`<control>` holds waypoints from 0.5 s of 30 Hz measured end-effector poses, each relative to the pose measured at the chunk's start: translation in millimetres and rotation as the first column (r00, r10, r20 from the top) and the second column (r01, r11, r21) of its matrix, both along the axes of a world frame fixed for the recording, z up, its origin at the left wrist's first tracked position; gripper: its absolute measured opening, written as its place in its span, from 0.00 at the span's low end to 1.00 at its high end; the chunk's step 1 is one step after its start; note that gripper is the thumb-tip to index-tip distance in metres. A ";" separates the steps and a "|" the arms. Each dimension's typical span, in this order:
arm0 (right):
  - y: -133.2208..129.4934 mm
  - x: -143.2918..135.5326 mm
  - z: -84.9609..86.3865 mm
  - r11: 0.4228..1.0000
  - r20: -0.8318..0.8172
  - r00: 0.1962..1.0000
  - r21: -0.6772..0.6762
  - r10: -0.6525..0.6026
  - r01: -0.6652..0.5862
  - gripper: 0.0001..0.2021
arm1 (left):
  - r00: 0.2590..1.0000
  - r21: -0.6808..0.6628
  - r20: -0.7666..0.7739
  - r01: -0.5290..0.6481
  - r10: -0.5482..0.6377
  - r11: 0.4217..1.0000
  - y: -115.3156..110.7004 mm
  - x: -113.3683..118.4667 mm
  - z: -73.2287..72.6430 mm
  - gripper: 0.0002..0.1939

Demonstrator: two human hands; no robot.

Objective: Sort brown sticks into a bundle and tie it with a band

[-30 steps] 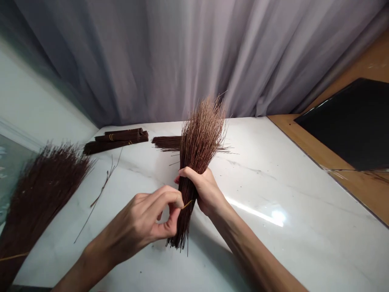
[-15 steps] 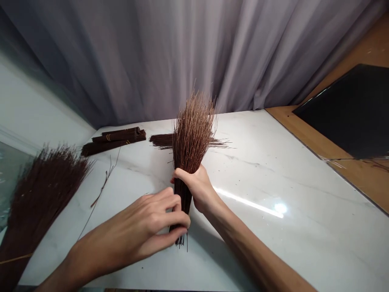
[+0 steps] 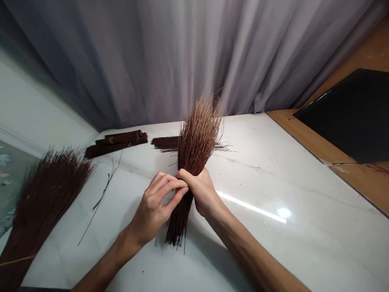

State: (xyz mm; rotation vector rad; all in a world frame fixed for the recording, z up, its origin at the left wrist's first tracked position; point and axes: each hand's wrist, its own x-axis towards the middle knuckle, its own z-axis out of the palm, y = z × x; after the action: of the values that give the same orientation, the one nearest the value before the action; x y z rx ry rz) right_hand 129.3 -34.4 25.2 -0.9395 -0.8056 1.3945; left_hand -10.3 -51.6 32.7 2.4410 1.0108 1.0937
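A bundle of thin brown twigs (image 3: 199, 138) stands tilted over the table, its wispy ends fanned out at the top and its thicker ends at the bottom. My right hand (image 3: 202, 188) is wrapped round the middle of it, thumb across the front. Against the bundle, right beside that thumb, my left hand (image 3: 161, 198) is closed in a pinch with thumb and forefinger. Whatever lies between those fingertips is too small to make out. The bundle's lower ends (image 3: 176, 231) hang below both hands.
Behind the bundle lies a loose pile of twigs (image 3: 165, 143). Short tied bundles (image 3: 121, 142) lie at the back left. A large banded bundle (image 3: 45, 202) is at the left edge, near a few loose twigs (image 3: 105, 188). A black panel (image 3: 352, 117) is at right.
My left hand has moved up from the bundle's lower end to beside my right thumb and now pinches there. My right hand keeps its grip; the bundle's lower end shows more.
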 end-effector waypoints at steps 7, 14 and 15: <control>-3.1 -3.2 4.6 0.998 0.001 1.000 -0.060 -0.025 0.025 0.12 | 0.973 -0.058 0.213 -0.078 0.089 0.995 1.5 -1.6 -25.8 0.08; -1.2 -4.6 2.4 0.993 0.027 0.995 -0.065 -0.094 0.096 0.10 | 0.917 -0.670 0.253 -0.064 0.309 0.740 -2.2 4.7 -5.9 0.10; -1.4 -5.0 1.7 0.994 0.020 0.995 -0.044 -0.102 0.103 0.10 | 0.927 -0.703 0.233 -0.050 0.295 0.709 -3.7 6.1 -3.7 0.11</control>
State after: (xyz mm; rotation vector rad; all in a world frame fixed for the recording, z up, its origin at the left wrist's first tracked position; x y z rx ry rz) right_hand 124.3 -35.8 26.9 -1.0159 -0.7315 1.3214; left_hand -4.2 -55.3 29.0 1.5259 1.2662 0.9078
